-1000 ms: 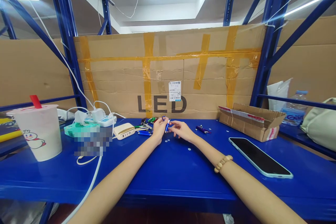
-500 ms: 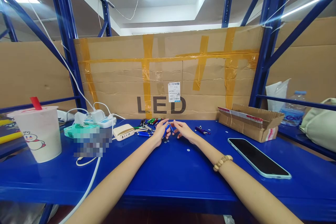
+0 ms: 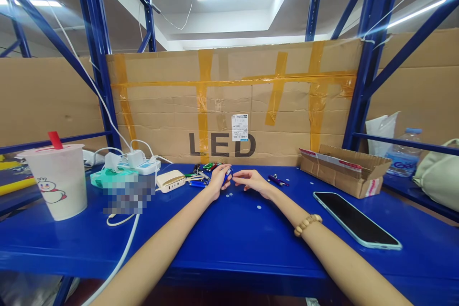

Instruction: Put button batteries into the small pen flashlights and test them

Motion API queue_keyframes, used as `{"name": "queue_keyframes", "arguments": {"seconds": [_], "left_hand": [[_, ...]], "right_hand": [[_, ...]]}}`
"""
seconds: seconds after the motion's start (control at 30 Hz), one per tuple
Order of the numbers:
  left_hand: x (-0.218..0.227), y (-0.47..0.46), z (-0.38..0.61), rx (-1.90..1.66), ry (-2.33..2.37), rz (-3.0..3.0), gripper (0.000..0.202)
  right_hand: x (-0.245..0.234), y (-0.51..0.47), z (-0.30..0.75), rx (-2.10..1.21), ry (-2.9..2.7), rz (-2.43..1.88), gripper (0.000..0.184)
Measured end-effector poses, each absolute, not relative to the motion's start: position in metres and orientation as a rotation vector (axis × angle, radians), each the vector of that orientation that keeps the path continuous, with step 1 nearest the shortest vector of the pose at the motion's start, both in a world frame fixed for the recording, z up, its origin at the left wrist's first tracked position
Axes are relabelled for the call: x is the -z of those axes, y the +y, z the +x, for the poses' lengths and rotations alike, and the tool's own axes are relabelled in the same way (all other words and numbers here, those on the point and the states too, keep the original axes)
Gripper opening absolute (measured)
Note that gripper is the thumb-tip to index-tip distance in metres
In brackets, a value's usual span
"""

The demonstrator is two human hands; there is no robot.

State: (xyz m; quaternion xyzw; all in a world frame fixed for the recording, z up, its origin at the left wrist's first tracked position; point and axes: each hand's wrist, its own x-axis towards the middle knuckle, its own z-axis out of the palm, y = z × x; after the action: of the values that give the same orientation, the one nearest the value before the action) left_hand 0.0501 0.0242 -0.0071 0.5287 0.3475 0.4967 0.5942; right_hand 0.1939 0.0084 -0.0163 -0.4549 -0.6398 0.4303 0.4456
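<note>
Since half a second ago the two hands have drawn closer together, and the small blue keychain flashlight [image 3: 227, 175] now sits more upright between them than it did then. The left hand [image 3: 217, 179] curls its fingers around the flashlight, pinching it. At its 3 o'clock, the right hand [image 3: 252, 180] reaches in with thumb and forefinger pressed together at the flashlight's tip; whether they grip a separate part is too small to tell. The flashlight is a short blue cylinder, mostly hidden by the fingers, held just above the blue desk [image 3: 229, 244] near its far middle. At the left hand's 10 o'clock lies a pile of similar flashlights [image 3: 204, 172]. Small white discs [image 3: 258, 207] dot the desk at the right hand's 6 o'clock.
</note>
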Motion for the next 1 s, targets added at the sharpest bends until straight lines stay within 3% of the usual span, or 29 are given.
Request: {"name": "queue_keyframes", "arguments": {"seconds": [0.13,0.6,1.0], "left_hand": [[0.007,0.024,0.049,-1.122,0.786,1.220,0.021],[0.007,0.024,0.048,-1.058,0.721,1.124,0.017],[0.011,0.021,0.047,-1.048,0.984,1.425,0.026]], "right_hand": [[0.015,0.009,0.193,-1.079,-1.543,-1.107,0.023],[0.010,0.002,0.190,-1.138,-1.583,-1.063,0.038],[0.016,0.014,0.194,-0.964,-1.469,-1.029,0.036]]}}
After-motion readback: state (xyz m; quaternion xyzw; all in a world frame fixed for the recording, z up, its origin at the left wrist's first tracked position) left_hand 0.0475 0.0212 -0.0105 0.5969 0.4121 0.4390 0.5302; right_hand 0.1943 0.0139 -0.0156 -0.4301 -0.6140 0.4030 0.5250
